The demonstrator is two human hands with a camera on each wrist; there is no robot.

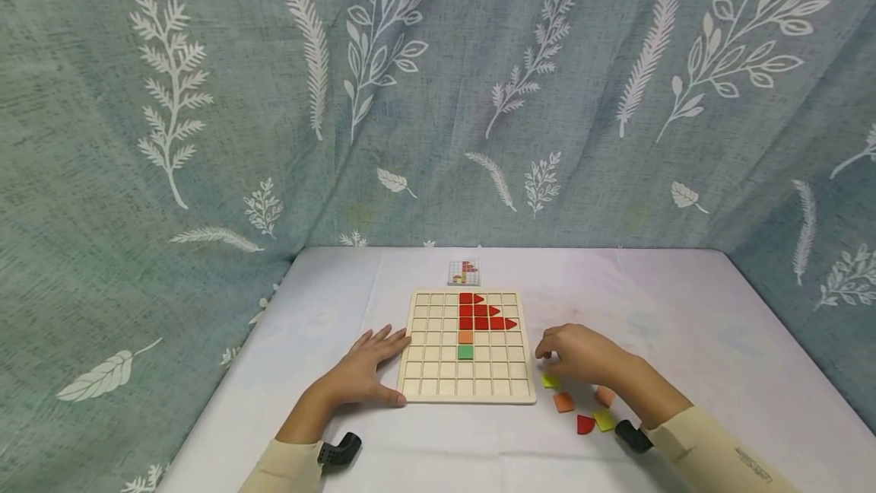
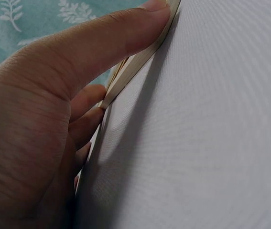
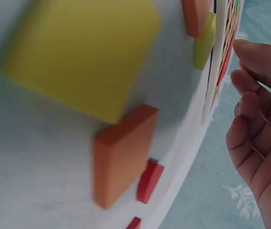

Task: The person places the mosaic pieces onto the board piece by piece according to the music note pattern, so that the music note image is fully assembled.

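Note:
A wooden grid board [image 1: 438, 388] lies flat on the table. Red squares and red pointed pieces fill its upper right cells, with an orange square [image 1: 465, 337] and a green square [image 1: 465, 352] below them. My left hand [image 1: 366, 371] rests against the board's left edge, fingers spread and thumb by the near corner. Right of the board, my right hand [image 1: 582, 352] hovers with loosely bent fingers; nothing shows between thumb and fingers in the right wrist view. Closest to it lies a yellow piece [image 1: 550, 380]. An orange square [image 1: 564, 402] sits just nearer.
More loose pieces lie under the right forearm: another orange one [image 1: 605, 396], a yellow square [image 1: 605, 421] and a red rounded piece [image 1: 585, 424]. Behind the board is a small pattern card [image 1: 464, 273]. A leaf-printed curtain [image 1: 438, 97] stands around the white table [image 1: 411, 462].

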